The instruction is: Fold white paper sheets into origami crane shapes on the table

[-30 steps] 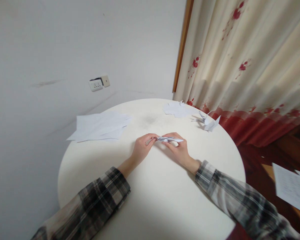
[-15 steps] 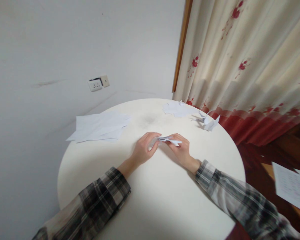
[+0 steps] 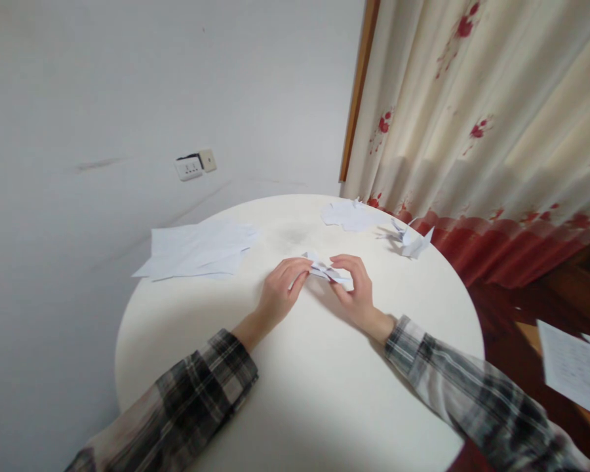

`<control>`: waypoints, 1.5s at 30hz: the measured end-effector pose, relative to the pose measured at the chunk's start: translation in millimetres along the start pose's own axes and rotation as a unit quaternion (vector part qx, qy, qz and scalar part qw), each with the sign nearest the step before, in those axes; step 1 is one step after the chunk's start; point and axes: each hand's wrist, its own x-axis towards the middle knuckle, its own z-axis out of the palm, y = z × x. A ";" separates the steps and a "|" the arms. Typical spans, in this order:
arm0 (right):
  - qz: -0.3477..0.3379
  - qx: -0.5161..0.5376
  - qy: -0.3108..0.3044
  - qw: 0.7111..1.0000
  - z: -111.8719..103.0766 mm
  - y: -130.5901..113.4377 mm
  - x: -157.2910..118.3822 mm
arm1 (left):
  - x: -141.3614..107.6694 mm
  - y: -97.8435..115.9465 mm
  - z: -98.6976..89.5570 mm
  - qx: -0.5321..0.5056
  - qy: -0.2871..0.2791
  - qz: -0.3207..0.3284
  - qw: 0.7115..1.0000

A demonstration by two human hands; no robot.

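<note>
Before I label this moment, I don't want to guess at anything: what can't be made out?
All in the head view:
Folded paper: its left end is hidden by fingers of the left hand.
Left paper sheets: overlap hides how many.
Written sheet: writing too small and blurred; the picture's right edge cuts it off.
Small white piece by the far papers: too small to tell its shape.
</note>
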 end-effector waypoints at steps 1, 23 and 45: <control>-0.004 -0.005 0.004 1.000 0.2 0.4 -0.5 | 0.0 -0.1 -0.1 0.006 0.005 0.004 1.000; -0.091 -0.021 -0.056 0.994 0.9 5.5 -3.0 | 0.1 7.3 4.8 -0.019 0.066 -0.106 0.992; -0.107 -0.042 -0.046 0.992 0.6 -0.7 -3.0 | -4.1 3.5 16.9 -0.224 0.099 -0.161 0.956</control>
